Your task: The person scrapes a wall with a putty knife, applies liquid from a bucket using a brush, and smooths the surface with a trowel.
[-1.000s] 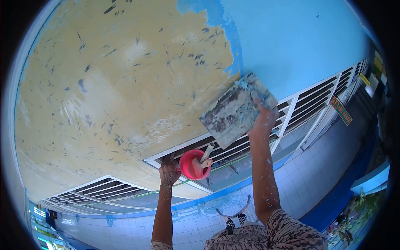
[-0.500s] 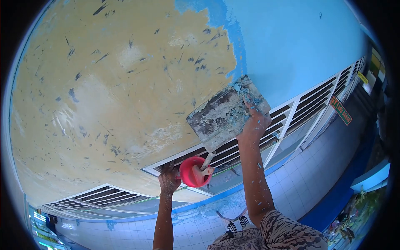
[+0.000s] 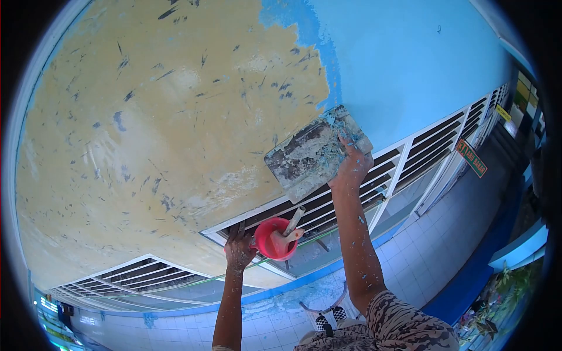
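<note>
My right hand (image 3: 353,167) grips a flat, stained rectangular board (image 3: 310,155) at its right side, with the thumb on top among blue paint flakes. The board is tilted in front of the wall, near the ragged edge between tan surface (image 3: 175,117) and blue paint (image 3: 404,64). Below and to the left, my left hand (image 3: 239,248) is at the handle of a red dipper (image 3: 263,238), fingers up by the window frame. A light-coloured tool handle (image 3: 295,219) sticks out of the dipper. Paint specks cover both forearms.
White louvred vents (image 3: 430,140) run along the wall on the right, and another (image 3: 143,275) is at lower left. A sign (image 3: 471,158) juts out at right. White tiles (image 3: 404,263) line the lower wall. Plants (image 3: 503,298) stand at lower right. A chequered item (image 3: 331,317) is near my body.
The view has shifted slightly. My right hand and the board are a little lower and farther left against the vents. Both hands keep their holds.
</note>
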{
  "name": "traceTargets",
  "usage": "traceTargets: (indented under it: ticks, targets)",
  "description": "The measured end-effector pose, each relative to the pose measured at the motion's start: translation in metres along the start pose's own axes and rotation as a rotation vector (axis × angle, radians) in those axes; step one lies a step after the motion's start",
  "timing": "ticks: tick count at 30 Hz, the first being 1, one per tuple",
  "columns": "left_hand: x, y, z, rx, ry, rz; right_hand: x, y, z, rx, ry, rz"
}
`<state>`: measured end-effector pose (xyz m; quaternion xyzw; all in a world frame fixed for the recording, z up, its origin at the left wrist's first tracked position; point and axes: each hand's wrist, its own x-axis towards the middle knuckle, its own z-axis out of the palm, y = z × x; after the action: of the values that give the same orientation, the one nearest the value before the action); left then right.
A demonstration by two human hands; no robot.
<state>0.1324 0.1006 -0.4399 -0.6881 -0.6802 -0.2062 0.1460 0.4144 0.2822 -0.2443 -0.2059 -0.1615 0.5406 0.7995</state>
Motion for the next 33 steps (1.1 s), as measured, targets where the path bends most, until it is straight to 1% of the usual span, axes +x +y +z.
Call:
traceTargets:
  ticks: [1, 5, 7, 8, 10, 12, 13, 15, 17, 18, 19, 21, 22, 23, 24, 25, 26, 28, 29, 31, 32, 33]
  targets:
    - [-0.001, -0.001, 0.0, 0.005, 0.003, 0.0, -0.005, -0.005, 0.004, 0.014, 0.009, 0.063]
    - [0.0, -0.006, -0.001, -0.005, -0.004, 0.061, 0.007, 0.006, -0.001, -0.025, 0.051, 0.065]
    - [-0.001, -0.004, 0.001, 0.003, -0.011, 0.018, 0.015, 0.016, -0.007, -0.052, 0.014, -0.02]
    - [0.0, -0.001, -0.004, 0.021, 0.009, 0.042, 0.017, 0.013, -0.001, -0.047, 0.011, -0.023]
    - [0.007, 0.0, -0.008, 0.009, 0.018, 0.051, 0.029, 0.0, 0.035, 0.068, -0.066, -0.131]
    - [0.005, -0.002, -0.012, -0.02, 0.005, 0.036, 0.042, -0.029, 0.091, -0.002, -0.191, -0.265]
    - [0.006, -0.005, -0.01, -0.022, 0.002, 0.03, 0.055, -0.037, 0.123, -0.02, -0.174, -0.356]
    - [0.006, -0.009, -0.012, -0.022, -0.049, 0.013, 0.057, -0.07, 0.17, -0.178, -0.184, -0.245]
    - [0.007, -0.007, -0.013, -0.023, -0.052, -0.008, 0.061, -0.094, 0.192, -0.211, -0.167, -0.219]
    - [0.006, -0.008, -0.011, -0.009, -0.043, 0.002, 0.063, -0.1, 0.193, -0.24, -0.145, -0.203]
    - [0.004, -0.01, -0.008, 0.003, -0.035, 0.015, 0.061, -0.101, 0.179, -0.249, -0.148, -0.203]
    - [0.003, -0.012, -0.004, -0.016, -0.014, 0.012, 0.054, -0.1, 0.13, 0.035, -0.42, -0.143]
    - [0.003, -0.011, -0.004, -0.026, 0.003, 0.012, 0.045, -0.097, 0.099, 0.028, -0.446, -0.171]
    - [0.002, -0.01, -0.005, -0.033, 0.016, 0.013, 0.026, -0.096, 0.069, -0.096, -0.319, -0.182]
    - [0.002, -0.008, -0.007, -0.026, 0.006, 0.009, 0.03, -0.081, 0.027, -0.191, -0.272, -0.201]
    - [0.004, -0.008, -0.007, -0.022, 0.015, 0.011, 0.023, -0.072, -0.006, -0.206, -0.222, -0.207]
    - [0.004, -0.009, -0.007, -0.014, -0.011, 0.011, 0.026, -0.059, -0.041, -0.42, -0.129, -0.3]
    - [0.004, -0.01, -0.009, 0.006, -0.04, 0.028, 0.01, -0.058, -0.09, -0.648, -0.201, -0.286]
    - [0.003, -0.01, -0.01, 0.006, -0.056, 0.031, 0.019, -0.052, -0.125, -0.746, -0.284, -0.161]
    - [0.005, -0.007, -0.012, 0.005, -0.039, 0.011, 0.01, -0.05, -0.163, -0.413, -0.26, 0.276]
    - [0.006, -0.005, -0.013, -0.026, -0.031, 0.009, 0.017, -0.031, -0.203, -0.426, -0.234, 0.286]
    - [0.003, -0.013, 0.0, -0.015, -0.031, 0.007, 0.033, -0.001, -0.259, -1.047, -0.257, -0.081]
